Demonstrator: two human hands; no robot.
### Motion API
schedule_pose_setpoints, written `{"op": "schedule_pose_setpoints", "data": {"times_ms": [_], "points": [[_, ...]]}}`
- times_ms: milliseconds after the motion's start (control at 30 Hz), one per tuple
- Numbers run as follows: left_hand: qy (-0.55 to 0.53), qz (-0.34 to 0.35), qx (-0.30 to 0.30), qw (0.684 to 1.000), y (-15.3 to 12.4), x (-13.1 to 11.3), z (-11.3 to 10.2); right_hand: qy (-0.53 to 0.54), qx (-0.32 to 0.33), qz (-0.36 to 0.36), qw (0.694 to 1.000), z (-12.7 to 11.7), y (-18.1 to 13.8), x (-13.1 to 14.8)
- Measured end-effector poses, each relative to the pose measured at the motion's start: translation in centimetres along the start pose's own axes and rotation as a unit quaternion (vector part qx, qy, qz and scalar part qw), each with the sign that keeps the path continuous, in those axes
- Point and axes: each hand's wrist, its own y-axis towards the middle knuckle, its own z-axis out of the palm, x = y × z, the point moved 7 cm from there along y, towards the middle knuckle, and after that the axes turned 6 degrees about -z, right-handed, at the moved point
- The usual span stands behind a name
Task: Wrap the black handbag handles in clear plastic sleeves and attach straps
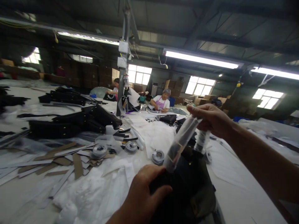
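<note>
A black bag [184,193] stands in front of me at the table's near side, its lower part cut off by the frame. From its top rises a strap or handle wrapped in a clear plastic sleeve [178,144]. High at the upper end of that sleeve, my right hand [207,119] is closed on it. My left hand [147,186] grips the bag's upper edge near the sleeve's lower end, with thumb and forefinger apart around the black material. Below my right hand, a second wrapped piece [201,141] stands up from the bag.
To the left lie cardboard strips [63,160], crumpled white plastic [86,193] and stacked black bag parts [74,121]. Coiled grey cords [158,156] rest nearby. A post [122,71] with sockets rises from the table. Two people [161,101] work across it.
</note>
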Motion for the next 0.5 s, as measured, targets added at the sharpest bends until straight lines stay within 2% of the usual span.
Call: {"op": "schedule_pose_setpoints", "data": {"times_ms": [133, 267, 333, 400, 467, 500], "points": [[-0.043, -0.093, 0.06, 0.993, -1.4, 3.3, 4.6, -0.051, -0.011, -0.02, 0.998, 1.1, 0.1, -4.3], [-0.025, -0.14, 0.095, 0.985, -2.2, 6.6, 6.7, -0.144, -0.029, -0.038, 0.988, 2.4, -1.3, -8.5], [-0.032, -0.127, 0.112, 0.985, -2.2, 7.4, 6.2, -0.215, -0.064, -0.068, 0.972, 1.8, -2.9, -9.1], [-0.052, -0.11, 0.085, 0.989, -1.6, 7.9, 4.4, -0.287, -0.159, -0.08, 0.941, 0.0, -5.8, -9.1], [-0.041, -0.105, 0.019, 0.993, -0.4, 9.0, 1.8, -0.346, -0.289, -0.039, 0.892, -2.2, -10.0, -9.3], [-0.007, -0.106, -0.008, 0.994, 0.3, 9.8, 0.7, -0.365, -0.334, 0.005, 0.869, -2.8, -12.3, -9.8]]}}
